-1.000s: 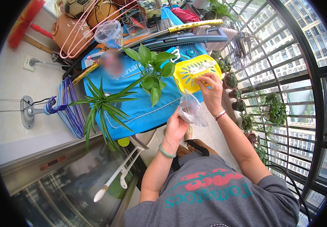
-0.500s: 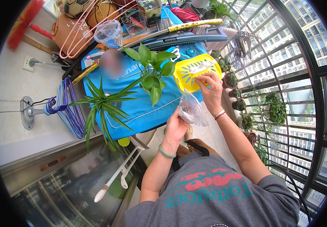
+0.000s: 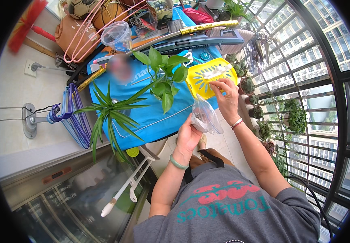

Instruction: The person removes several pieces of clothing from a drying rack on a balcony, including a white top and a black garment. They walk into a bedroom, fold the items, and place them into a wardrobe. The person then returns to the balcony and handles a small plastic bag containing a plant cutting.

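Observation:
My left hand is closed round a clear plastic zip bag with something whitish inside. The bag stands upright with its mouth towards the yellow plastic basket. Just over the near edge of that slotted basket, my right hand has its thumb and fingers pinched together. Whatever sits between those fingertips is too small to make out. A crumpled white item lies in the basket. Left of it are a broad-leaved green plant and a spiky-leaved plant, in front of a blue cloth cover.
Purple and blue hangers hang by the left wall. A white-handled rod juts out at lower left. Balls, a clear plastic tub and pink hangers crowd the far side. Potted plants line the window bars at right.
My right hand has shifted very slightly over the basket's near edge, its fingers still pinched. My left hand and the bag stay in place.

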Demonstrator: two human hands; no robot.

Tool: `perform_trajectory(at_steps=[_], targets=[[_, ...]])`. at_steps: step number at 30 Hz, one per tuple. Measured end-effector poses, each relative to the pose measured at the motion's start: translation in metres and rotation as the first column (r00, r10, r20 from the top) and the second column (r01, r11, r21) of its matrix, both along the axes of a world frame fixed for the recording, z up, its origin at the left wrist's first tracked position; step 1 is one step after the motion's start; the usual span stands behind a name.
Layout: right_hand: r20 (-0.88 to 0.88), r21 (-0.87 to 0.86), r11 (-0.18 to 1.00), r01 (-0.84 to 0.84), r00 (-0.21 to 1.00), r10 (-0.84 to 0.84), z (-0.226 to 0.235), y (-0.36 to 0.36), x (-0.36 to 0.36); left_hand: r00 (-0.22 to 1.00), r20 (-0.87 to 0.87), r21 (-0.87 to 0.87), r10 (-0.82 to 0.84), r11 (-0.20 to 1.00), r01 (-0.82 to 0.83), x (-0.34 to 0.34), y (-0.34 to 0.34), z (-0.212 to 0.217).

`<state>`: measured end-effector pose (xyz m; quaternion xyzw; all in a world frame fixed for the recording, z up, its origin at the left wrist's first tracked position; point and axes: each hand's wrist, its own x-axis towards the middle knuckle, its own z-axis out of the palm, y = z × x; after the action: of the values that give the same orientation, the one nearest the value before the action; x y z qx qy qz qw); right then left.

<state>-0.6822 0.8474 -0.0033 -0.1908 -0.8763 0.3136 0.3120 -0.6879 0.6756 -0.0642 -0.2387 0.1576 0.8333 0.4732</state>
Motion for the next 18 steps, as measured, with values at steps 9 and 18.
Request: perform_trajectory(at_steps=[9, 18], targets=[[-0.003, -0.146, 0.988, -0.056, 0.998, 0.056, 0.014, 0.005, -0.004, 1.0, -0.006, -0.01, -0.009, 1.0, 0.009, 0.001, 0.0, -0.001], [0.309, 0.015, 0.964, -0.267, 0.918, 0.25, 0.025, 0.057, 0.004, 1.0, -0.008, -0.02, -0.012, 1.0, 0.011, 0.003, 0.001, 0.004]])
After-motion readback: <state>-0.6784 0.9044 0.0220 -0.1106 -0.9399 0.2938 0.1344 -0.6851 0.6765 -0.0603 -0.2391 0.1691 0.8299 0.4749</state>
